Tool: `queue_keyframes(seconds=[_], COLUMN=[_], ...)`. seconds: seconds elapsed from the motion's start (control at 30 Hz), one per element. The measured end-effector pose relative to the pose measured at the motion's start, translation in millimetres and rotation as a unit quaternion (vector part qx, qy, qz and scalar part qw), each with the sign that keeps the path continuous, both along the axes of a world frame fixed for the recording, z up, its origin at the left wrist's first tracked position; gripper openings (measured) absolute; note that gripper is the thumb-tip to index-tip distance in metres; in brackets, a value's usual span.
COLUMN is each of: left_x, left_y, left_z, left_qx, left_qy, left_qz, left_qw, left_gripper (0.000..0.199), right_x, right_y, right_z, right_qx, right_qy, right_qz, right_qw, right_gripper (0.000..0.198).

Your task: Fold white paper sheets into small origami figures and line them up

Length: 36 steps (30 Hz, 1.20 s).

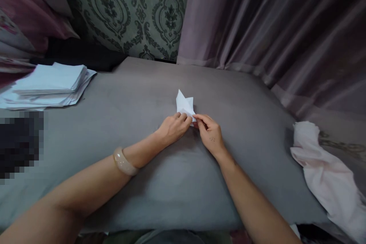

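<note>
- White paper (183,104) sits between the left hand (175,127) and right hand (211,134); I think a fold is being pressed.
- Next needs one side kept still and a firm pinch.
- It has pointy tips poking up past the fingers.
- Left fingers curl tight on its near edge; right fingers pinch its corner.
- Grey cloth (166,194) lies under the fingers.

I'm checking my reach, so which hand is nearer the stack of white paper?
Left. The left hand is at the folded paper, right of the stack; the right hand is beyond the left, farther right.
</note>
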<state>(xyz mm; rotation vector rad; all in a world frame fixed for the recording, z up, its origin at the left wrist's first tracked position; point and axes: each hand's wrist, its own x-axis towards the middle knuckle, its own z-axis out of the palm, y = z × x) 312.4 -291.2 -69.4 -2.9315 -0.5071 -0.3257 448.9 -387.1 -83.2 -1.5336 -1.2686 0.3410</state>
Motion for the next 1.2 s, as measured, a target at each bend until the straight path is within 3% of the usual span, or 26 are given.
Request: queue_keyframes(seconds=[0.4, 0.7, 0.9, 1.2], left_x=[0, -1, 1, 6], left_y=[0, 1, 0, 1], left_z=[-0.1, -1.3, 1.8, 0.5], left_qx=[0.005, 0.006, 0.002, 0.016], left_qy=[0.001, -0.026, -0.049, -0.042], left_qz=[-0.009, -0.012, 0.009, 0.011], left_qw=[1.0, 1.0, 0.999, 0.999], left_gripper=[0.019, 0.024, 0.037, 0.037], right_x=[5, 10, 9, 7], right_y=[-5, -6, -4, -4], right_z=[7, 5, 1, 1], right_qx=[-0.004, -0.013, -0.014, -0.012], right_qy=[-0.142, -0.182, -0.193, -0.199], right_qz=[0.007, 0.011, -0.014, -0.028], right_qw=[0.99, 0.983, 0.981, 0.979], right_gripper=[0.028, 0.028, 0.027, 0.026])
